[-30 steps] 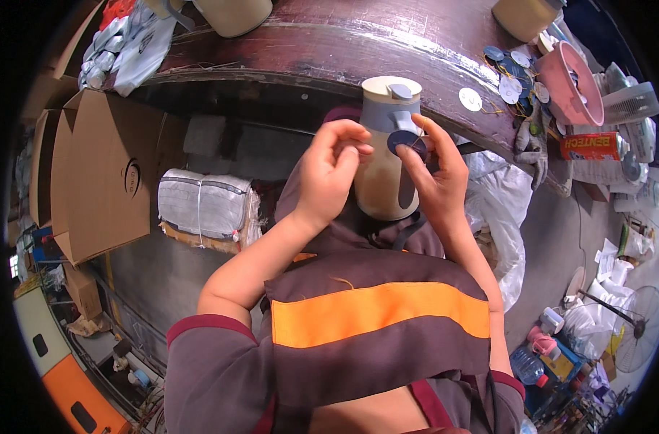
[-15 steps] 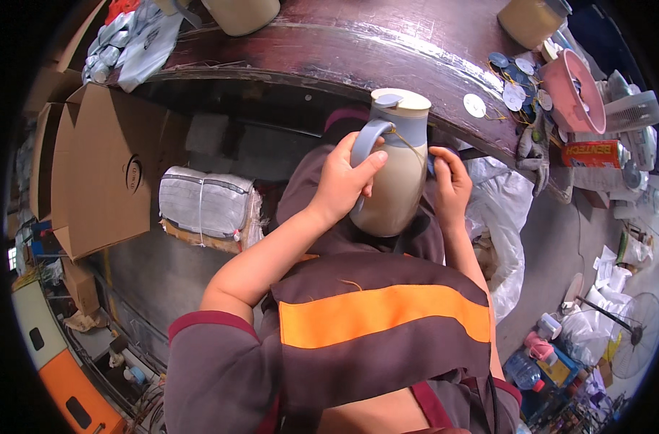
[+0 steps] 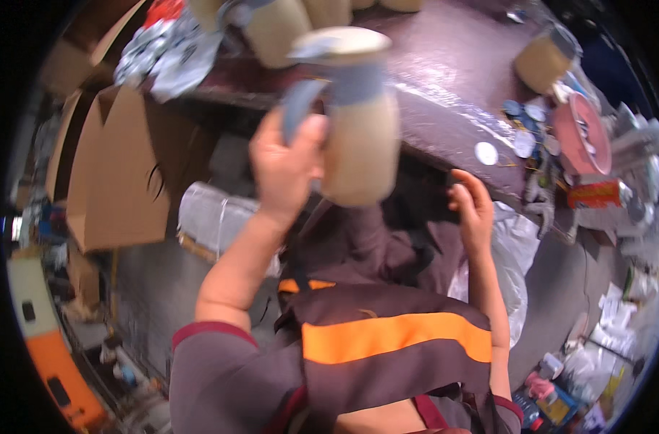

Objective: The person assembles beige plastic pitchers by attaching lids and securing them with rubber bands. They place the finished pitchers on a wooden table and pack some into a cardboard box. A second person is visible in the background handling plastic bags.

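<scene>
My left hand (image 3: 286,163) is closed round the grey-blue handle of a thermal jug (image 3: 362,148). The jug has a cream body, a grey-blue collar and a pale lid; it is held upright in the air at the table's front edge, blurred by motion. Apart from it, my right hand (image 3: 475,213) hovers over my lap near the table edge, its fingers loosely bent and apart, and nothing shows in them.
On the dark table (image 3: 445,108) stand several similar jugs (image 3: 275,32). A pink basket (image 3: 581,134), round white tags (image 3: 486,153) and a red box (image 3: 596,194) lie to the right. Left are a cardboard carton (image 3: 119,173) and a wrapped bundle (image 3: 217,217).
My left hand has lifted the jug up and left, from over my lap toward the table. My right hand has come away from the jug's side. The view has shifted slightly.
</scene>
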{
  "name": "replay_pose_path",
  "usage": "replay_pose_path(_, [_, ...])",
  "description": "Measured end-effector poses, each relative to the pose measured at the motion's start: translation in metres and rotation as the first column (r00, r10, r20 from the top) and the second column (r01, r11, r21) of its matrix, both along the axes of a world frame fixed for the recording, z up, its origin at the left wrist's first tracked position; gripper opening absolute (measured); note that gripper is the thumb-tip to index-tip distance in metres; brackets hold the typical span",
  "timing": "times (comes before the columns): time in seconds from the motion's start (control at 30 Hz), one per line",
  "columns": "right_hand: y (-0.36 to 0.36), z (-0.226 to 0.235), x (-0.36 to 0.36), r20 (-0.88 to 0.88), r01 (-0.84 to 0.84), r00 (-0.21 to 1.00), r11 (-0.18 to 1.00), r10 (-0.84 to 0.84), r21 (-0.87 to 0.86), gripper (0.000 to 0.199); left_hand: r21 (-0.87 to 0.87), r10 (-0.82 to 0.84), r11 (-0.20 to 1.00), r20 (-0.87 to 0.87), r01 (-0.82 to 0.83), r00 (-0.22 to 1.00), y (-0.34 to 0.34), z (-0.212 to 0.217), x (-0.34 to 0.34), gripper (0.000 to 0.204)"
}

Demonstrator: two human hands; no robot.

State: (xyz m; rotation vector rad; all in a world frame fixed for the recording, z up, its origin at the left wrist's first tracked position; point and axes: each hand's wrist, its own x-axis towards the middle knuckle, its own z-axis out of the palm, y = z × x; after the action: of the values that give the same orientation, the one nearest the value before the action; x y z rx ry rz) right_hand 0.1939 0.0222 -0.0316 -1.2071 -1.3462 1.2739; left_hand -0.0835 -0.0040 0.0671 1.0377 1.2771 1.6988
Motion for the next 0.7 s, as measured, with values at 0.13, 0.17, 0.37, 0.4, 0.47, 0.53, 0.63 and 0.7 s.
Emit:
replay_pose_path(0.13, [0.053, 0.019, 0.021, 0.192, 0.000, 0.981, 0.989, -0.028, 0.145, 0.030, 0.249, 0.240, 0.947, -0.122, -0.205, 0.963, 0.052, -0.006, -0.044, 0.016])
replay_pose_path(0.17, [0.075, 0.021, 0.036, 0.306, 0.000, 0.950, 0.974, -0.070, 0.225, 0.031, 0.231, 0.309, 0.935, -0.168, -0.268, 0.936, 0.070, -0.009, -0.046, 0.024])
replay_pose_path(0.37, [0.218, 0.057, 0.098, 0.586, -0.001, 0.719, 0.842, -0.374, 0.539, 0.040, 0.293, 0.430, 0.898, -0.424, -0.329, 0.797, 0.144, -0.055, -0.121, 0.029])
replay_pose_path(0.4, [0.244, 0.064, 0.107, 0.641, -0.026, 0.676, 0.858, -0.363, 0.514, 0.042, 0.371, 0.481, 0.871, -0.515, -0.322, 0.709, 0.153, -0.062, -0.129, 0.028])
replay_pose_path(0.47, [0.308, 0.065, 0.147, 0.706, -0.071, 0.560, 0.824, -0.434, 0.563, 0.048, 0.307, 0.430, 0.902, -0.607, -0.302, 0.669, 0.154, -0.065, -0.136, 0.031])
replay_pose_path(0.53, [0.370, 0.072, 0.184, 0.734, -0.180, 0.353, 0.728, -0.580, 0.661, 0.056, 0.113, 0.309, 0.946, -0.585, -0.302, 0.749, 0.155, -0.066, -0.132, 0.038])
replay_pose_path(0.63, [0.433, 0.111, 0.200, 0.655, -0.236, 0.029, 0.632, -0.755, 0.738, 0.067, 0.037, 0.291, 0.945, -0.546, -0.324, 0.786, 0.158, -0.083, -0.155, 0.048])
replay_pose_path(0.7, [0.470, 0.123, 0.213, 0.715, -0.164, -0.065, 0.715, -0.696, 0.680, 0.074, -0.126, 0.228, 0.939, -0.463, -0.318, 0.857, 0.155, -0.107, -0.173, 0.050])
